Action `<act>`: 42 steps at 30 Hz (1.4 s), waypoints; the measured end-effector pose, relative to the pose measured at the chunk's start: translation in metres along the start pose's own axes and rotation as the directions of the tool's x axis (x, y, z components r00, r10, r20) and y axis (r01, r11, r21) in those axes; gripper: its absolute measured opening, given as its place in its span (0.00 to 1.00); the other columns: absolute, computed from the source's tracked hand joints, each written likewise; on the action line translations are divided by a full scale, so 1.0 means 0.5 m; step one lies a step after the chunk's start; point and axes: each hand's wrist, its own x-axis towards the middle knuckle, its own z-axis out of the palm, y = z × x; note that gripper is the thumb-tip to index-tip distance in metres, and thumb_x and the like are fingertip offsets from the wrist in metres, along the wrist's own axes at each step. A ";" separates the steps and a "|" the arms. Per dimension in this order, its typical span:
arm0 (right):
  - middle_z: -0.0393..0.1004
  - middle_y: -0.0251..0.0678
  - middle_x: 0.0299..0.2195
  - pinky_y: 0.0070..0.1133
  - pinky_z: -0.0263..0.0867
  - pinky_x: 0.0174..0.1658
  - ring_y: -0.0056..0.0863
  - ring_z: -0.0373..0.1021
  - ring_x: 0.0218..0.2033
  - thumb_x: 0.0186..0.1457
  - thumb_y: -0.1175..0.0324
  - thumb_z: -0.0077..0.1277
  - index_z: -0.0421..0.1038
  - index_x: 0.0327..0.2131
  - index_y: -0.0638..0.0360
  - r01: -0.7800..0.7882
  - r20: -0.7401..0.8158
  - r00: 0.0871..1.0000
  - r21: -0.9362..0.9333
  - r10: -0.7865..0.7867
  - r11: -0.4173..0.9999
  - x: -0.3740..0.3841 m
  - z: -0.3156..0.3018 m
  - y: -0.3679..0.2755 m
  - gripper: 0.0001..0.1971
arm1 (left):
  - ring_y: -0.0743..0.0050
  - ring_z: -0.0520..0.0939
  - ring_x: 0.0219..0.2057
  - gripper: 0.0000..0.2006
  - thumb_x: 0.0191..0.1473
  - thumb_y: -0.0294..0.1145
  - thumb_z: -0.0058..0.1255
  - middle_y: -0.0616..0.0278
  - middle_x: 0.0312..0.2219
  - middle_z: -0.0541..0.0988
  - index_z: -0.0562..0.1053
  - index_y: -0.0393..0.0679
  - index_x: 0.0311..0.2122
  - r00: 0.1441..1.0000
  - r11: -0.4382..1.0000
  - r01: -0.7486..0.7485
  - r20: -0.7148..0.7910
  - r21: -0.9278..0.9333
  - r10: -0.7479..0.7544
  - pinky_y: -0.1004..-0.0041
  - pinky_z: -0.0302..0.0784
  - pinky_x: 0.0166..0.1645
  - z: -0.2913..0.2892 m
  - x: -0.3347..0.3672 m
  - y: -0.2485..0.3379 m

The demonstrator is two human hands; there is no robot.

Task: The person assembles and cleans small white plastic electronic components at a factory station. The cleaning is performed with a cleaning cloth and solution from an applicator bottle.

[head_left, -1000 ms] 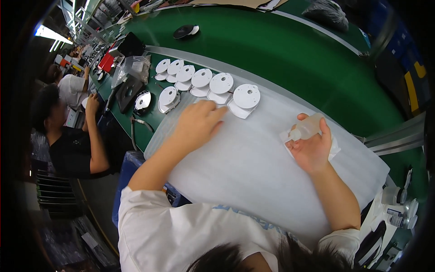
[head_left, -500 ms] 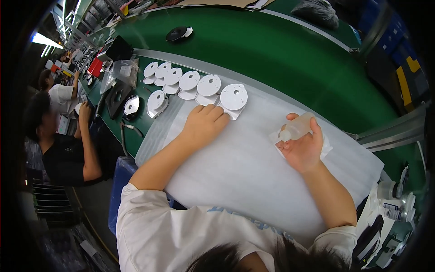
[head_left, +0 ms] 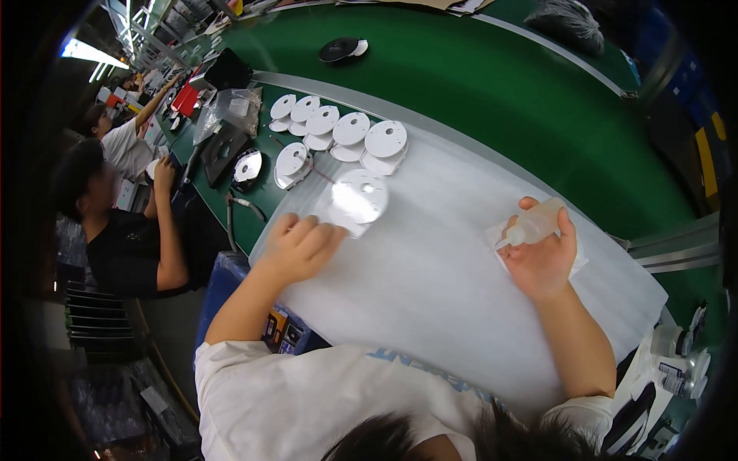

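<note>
My left hand (head_left: 298, 250) is closed on the near edge of a white round part (head_left: 357, 198), a disc on a flat base, slightly blurred by motion. Just beyond it stands a row of similar white round parts (head_left: 351, 129), with one more (head_left: 294, 159) set apart at the row's left. On the right, my right hand (head_left: 540, 263) is closed around a translucent squeeze bottle (head_left: 538, 221), its nozzle tipped down and left. A white wipe (head_left: 582, 260) lies against the same palm, partly hidden by the hand.
White foam sheet (head_left: 438, 300) covers the bench in front of me. A green surface (head_left: 492, 100) beyond the metal rail bears a black disc (head_left: 338, 50). Black parts (head_left: 246, 169) and bagged items lie left, near another person (head_left: 127, 238). Clear jars (head_left: 696, 369) stand right.
My left hand has taken the nearest white round part out of the row and drawn it left and toward me. My right hand keeps the bottle; the whole view has shifted slightly.
</note>
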 end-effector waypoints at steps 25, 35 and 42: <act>0.72 0.34 0.26 0.22 0.60 0.31 0.26 0.65 0.24 0.52 0.46 0.37 0.64 0.40 0.57 0.007 0.059 0.998 -0.003 -0.007 1.000 0.003 -0.001 0.003 0.24 | 0.57 0.74 0.37 0.11 0.37 0.29 0.57 0.58 0.34 0.73 0.72 0.44 0.30 0.893 0.866 0.445 0.180 -0.226 -0.412 0.68 0.69 0.38 0.078 -0.150 -0.113; 0.72 0.34 0.25 0.22 0.59 0.30 0.24 0.64 0.23 0.52 0.46 0.37 0.64 0.40 0.57 0.009 0.086 0.996 -0.015 -0.007 1.000 0.005 -0.004 0.003 0.24 | 0.54 0.72 0.41 0.16 0.32 0.33 0.62 0.52 0.39 0.72 0.70 0.41 0.28 0.827 0.767 0.562 0.181 -0.309 -0.533 0.65 0.67 0.44 0.088 -0.151 -0.097; 0.69 0.31 0.22 0.21 0.57 0.25 0.22 0.60 0.17 0.51 0.39 0.34 0.63 0.42 0.53 0.044 0.141 0.989 -0.070 -0.034 0.997 0.002 -0.024 0.005 0.28 | 0.55 0.73 0.40 0.17 0.33 0.35 0.61 0.53 0.38 0.73 0.70 0.42 0.30 0.811 0.770 0.585 0.197 -0.256 -0.551 0.64 0.65 0.47 0.091 -0.135 -0.093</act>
